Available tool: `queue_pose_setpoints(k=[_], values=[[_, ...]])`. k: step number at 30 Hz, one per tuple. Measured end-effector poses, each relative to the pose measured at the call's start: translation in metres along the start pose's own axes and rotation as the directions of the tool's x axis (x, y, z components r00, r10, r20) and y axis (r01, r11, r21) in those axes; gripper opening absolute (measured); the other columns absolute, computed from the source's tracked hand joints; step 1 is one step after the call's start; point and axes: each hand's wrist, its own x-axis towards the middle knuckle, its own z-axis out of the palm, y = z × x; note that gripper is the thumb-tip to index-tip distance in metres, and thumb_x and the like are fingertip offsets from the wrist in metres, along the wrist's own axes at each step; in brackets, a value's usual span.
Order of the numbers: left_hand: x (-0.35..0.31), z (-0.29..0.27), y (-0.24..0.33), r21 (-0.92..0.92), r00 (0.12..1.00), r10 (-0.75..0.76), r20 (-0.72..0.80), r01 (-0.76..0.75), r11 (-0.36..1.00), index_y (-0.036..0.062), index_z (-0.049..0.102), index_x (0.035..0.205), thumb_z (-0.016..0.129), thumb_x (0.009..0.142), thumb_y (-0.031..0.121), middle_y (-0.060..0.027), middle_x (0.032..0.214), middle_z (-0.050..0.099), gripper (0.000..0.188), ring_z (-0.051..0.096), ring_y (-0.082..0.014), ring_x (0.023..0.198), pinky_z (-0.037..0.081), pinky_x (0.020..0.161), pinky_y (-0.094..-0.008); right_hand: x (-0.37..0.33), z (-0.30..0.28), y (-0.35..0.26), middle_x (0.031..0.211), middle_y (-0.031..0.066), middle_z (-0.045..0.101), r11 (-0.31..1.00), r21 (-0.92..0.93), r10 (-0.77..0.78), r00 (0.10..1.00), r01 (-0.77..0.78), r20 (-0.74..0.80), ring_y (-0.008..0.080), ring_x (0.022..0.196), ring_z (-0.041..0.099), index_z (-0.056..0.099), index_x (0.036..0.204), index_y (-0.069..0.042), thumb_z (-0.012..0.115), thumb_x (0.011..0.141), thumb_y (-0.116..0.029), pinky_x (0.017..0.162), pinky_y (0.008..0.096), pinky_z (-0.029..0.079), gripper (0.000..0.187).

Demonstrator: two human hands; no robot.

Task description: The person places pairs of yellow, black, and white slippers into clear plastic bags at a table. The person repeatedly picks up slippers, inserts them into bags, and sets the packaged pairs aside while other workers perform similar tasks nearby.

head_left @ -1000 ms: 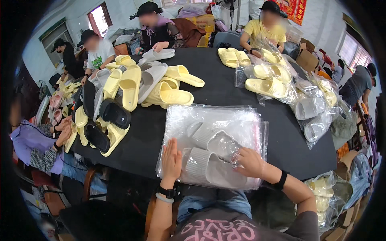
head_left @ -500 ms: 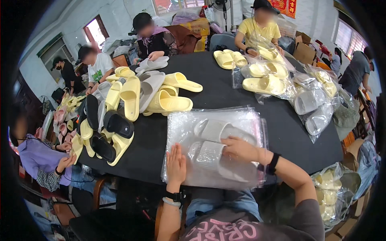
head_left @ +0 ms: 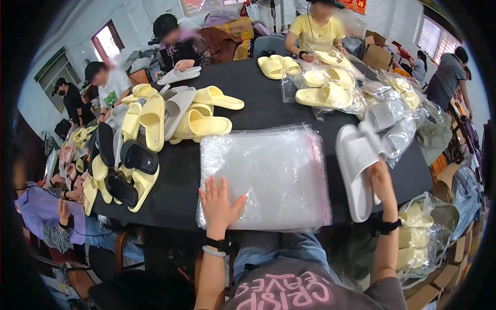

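The black worktop (head_left: 256,111) fills the middle of the room. At its near edge lies a stack of clear bags (head_left: 268,178), and on the stack's left part rests the left grip (head_left: 221,205), palm down, fingers spread apart. The right grip (head_left: 381,181) is clamped on the side of a pair of grey slippers (head_left: 355,173), between the stack and the worktop's right edge, heels toward the near edge. Whether they touch the surface I cannot tell.

Along the left edge spreads a heap (head_left: 152,124) of yellow, grey and black slippers. Toward the far right corner lie bagged pairs (head_left: 328,96), yellow ones beyond, grey ones nearer.

A person in yellow (head_left: 315,31) works at the far edge, beside a blue-grey chair (head_left: 267,45); another in a black cap (head_left: 181,50) has a hand at a grey slipper (head_left: 179,75). A person in purple (head_left: 46,209) sits off the left edge, one in white (head_left: 111,85) farther back.

Behind are a pale wall (head_left: 142,23), a fan (head_left: 274,18), a red poster (head_left: 356,6) and cardboard boxes (head_left: 376,56). Below the near right corner sits a clear sack (head_left: 413,235) of yellow slippers.
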Motion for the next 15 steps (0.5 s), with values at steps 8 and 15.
queue_pose_setpoints(k=[8, 15], values=[[-0.005, 0.035, -0.027, 0.144, 0.996, 0.086, -0.012, -0.083, 0.986, 0.005, 0.044, 0.146, 0.063, 0.084, 0.059, -0.027, 0.153, 0.034, 0.084, 0.024, -0.0388, 0.147, 0.01, 0.12, -0.0547, -0.003, 0.011, -0.236, 0.126, 0.0231, 0.055, 0.951, 0.014, -0.308, 0.951, 0.309, -0.02, 0.0383, 0.114, 0.054, 0.065, 0.097, -0.001, 0.061, 0.075, 0.002, 0.09, 0.0438, 0.048, 0.022], [-0.006, 0.024, -0.018, -0.332, 0.995, 0.015, 0.094, 0.017, 0.943, 0.001, 0.052, 0.138, 0.066, 0.082, 0.031, -0.023, 0.155, 0.032, 0.064, 0.026, -0.0374, 0.146, 0.011, 0.12, -0.055, 0.005, 0.177, -0.257, 0.123, 0.0204, 0.055, 0.956, 0.011, -0.284, 0.921, 0.292, 0.267, 0.0353, 0.11, 0.055, 0.066, 0.095, -0.004, 0.066, 0.08, -0.015, 0.085, 0.0461, 0.052, 0.019]])
